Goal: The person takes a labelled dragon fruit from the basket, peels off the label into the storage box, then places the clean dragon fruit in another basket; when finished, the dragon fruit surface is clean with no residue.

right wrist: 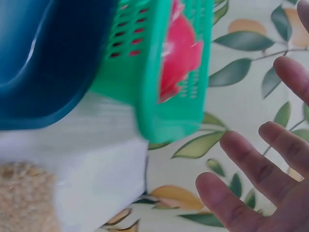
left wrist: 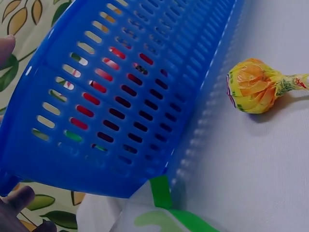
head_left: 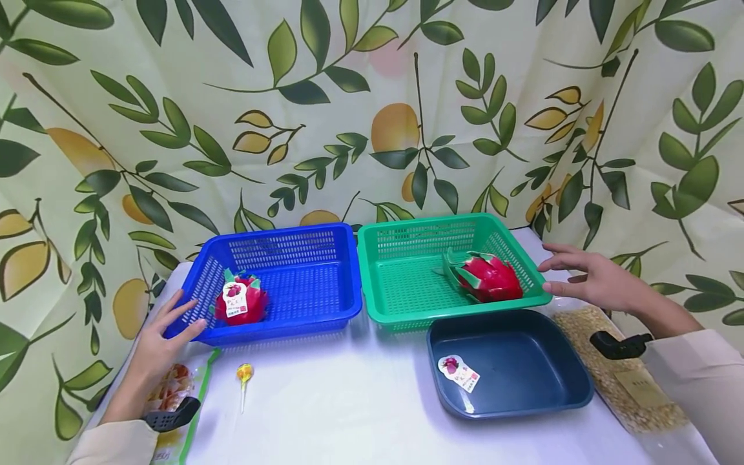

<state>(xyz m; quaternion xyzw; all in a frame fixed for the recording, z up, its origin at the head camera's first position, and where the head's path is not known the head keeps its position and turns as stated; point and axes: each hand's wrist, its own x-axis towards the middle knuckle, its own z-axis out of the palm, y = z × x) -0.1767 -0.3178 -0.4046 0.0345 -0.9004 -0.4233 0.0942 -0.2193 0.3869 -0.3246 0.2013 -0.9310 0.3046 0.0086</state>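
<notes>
My left hand, fingers spread, is at the left front corner of the blue basket. Inside that basket sits a red dragon fruit with a white label facing front. Over on the right, my right hand has its fingers apart beside the right edge of the green basket. A second dragon fruit lies on its side in there, its green tips pointing left. The right wrist view shows the spread fingers with nothing between them, apart from the green basket's end.
In front of the green basket stands a dark blue tub with a fruit label in it. A bag of pale grains lies to its right. A yellow-wrapped lollipop and a green-edged food packet lie at left front. Patterned cloth hangs behind.
</notes>
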